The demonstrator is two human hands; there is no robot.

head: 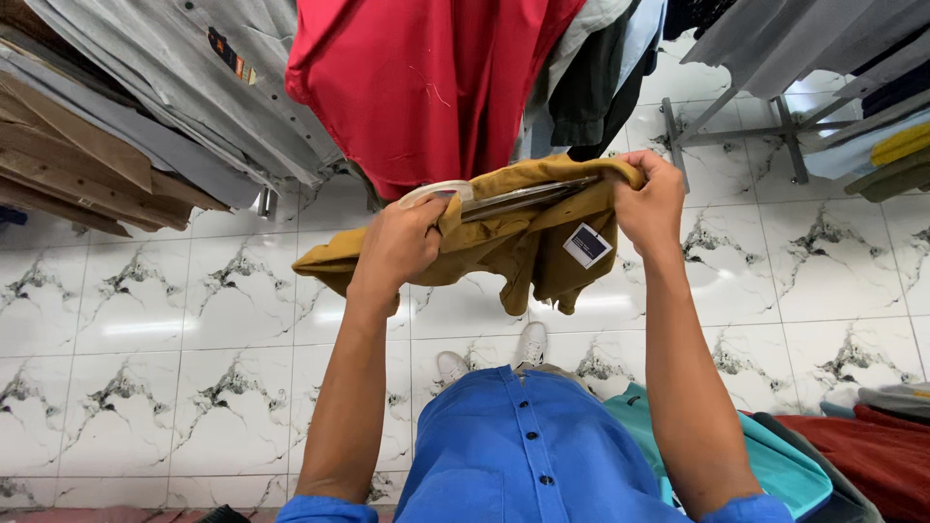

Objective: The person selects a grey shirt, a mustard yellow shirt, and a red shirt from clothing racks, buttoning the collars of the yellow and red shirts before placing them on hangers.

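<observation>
I hold a mustard-yellow garment (484, 247) out in front of me over the tiled floor. My left hand (399, 242) grips its left part, beside the clear plastic hook of a hanger (438, 190). My right hand (651, 200) clutches the bunched fabric at the right end. The hanger's dark bar (528, 197) runs between both hands along the top of the garment. A small tag (587, 245) dangles from the cloth below my right hand.
A red shirt (426, 82) hangs just behind the garment, with grey and tan clothes (165, 107) on a rack to the left. A metal rack base (736, 131) stands at the right. Teal (775, 465) and dark red folded clothes (872, 455) lie at the lower right.
</observation>
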